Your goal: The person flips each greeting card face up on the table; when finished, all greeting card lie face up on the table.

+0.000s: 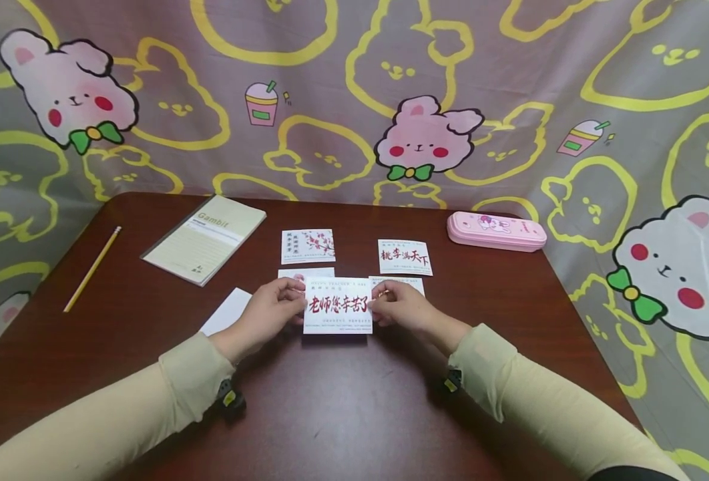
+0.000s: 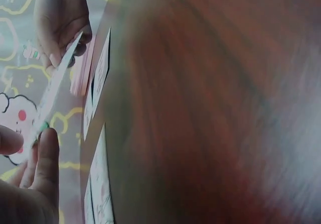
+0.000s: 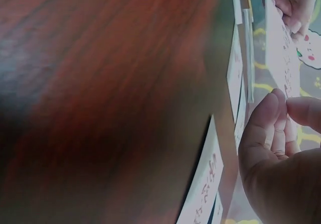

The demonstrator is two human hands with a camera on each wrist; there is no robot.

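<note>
Between both hands a white greeting card [image 1: 338,306] with red Chinese lettering is held up over the table, its printed face toward the head camera. My left hand [image 1: 275,304] pinches its left edge between thumb and fingers. The right hand [image 1: 404,306] pinches the opposite edge in the same way. Edge-on, the card [image 2: 56,81] appears as a thin slanted sheet in the left wrist view. Behind it on the table lie a card with a red blossom branch [image 1: 308,247] and a card with red lettering [image 1: 405,257]. Two more cards are partly hidden behind the held one and the hands.
A white sheet [image 1: 229,311] lies partly under the left forearm. Farther left are a Gambit notebook [image 1: 207,239] and a yellow pencil [image 1: 93,268]. A pink pencil case [image 1: 497,231] stands at the back right. A rabbit-patterned curtain [image 1: 330,100] hangs behind the brown table [image 1: 354,414].
</note>
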